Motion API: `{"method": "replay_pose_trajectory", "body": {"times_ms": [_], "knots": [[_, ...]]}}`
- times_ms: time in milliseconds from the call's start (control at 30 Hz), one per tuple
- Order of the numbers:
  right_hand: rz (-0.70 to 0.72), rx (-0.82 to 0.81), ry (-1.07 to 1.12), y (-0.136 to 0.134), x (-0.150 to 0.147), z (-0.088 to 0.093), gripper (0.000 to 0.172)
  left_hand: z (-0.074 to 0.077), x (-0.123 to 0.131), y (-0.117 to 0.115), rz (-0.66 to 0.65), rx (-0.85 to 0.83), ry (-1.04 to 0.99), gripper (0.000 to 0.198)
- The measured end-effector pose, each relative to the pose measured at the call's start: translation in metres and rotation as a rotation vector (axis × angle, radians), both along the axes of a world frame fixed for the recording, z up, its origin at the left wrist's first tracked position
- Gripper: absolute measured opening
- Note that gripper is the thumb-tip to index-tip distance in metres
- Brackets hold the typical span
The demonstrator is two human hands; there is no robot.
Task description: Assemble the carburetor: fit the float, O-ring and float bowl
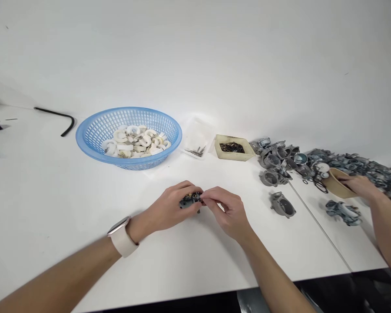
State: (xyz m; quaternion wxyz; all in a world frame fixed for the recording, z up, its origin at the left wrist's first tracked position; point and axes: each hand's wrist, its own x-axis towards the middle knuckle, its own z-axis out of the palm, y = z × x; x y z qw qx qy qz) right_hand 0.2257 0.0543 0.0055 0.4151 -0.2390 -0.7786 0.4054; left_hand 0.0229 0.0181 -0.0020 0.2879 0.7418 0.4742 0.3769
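Note:
My left hand (169, 206), with a watch on the wrist, is closed around a small grey metal carburetor body (187, 203) just above the white table. Brass-coloured parts show on its upturned side. At the body's right end, my right hand (226, 211) pinches thumb and forefinger together. Whatever lies between those fingertips is too small and covered to make out. Behind my hands, a blue basket (84, 145) holds white plastic floats (146, 140). A clear tray (200, 128) with thin metal pins (197, 152) and a yellowish box (248, 152) with black rubber rings (232, 148) stand beside it.
Grey float bowls (270, 161) are heaped at the right, with one bowl (282, 205) lying apart. Further right, a co-worker's hand (361, 187) grips a tan container (334, 184) near another carburetor body (343, 212). A bent black tube (60, 114) lies at the left.

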Motion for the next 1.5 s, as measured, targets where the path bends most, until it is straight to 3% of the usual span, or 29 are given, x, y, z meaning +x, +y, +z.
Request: {"method": "replay_pose_trajectory", "body": {"times_ms": [700, 1500], "knots": [[0.021, -0.015, 0.024, 0.0008, 0.0010, 0.0001, 0.029, -0.0009, -0.0004, 0.0005, 0.000, -0.027, 0.035, 0.022], [-0.031, -0.027, -0.030, -0.0004, -0.0036, 0.0029, 0.017, 0.0039, -0.0011, 0.0006, -0.018, -0.007, 0.049, 0.020]]}}
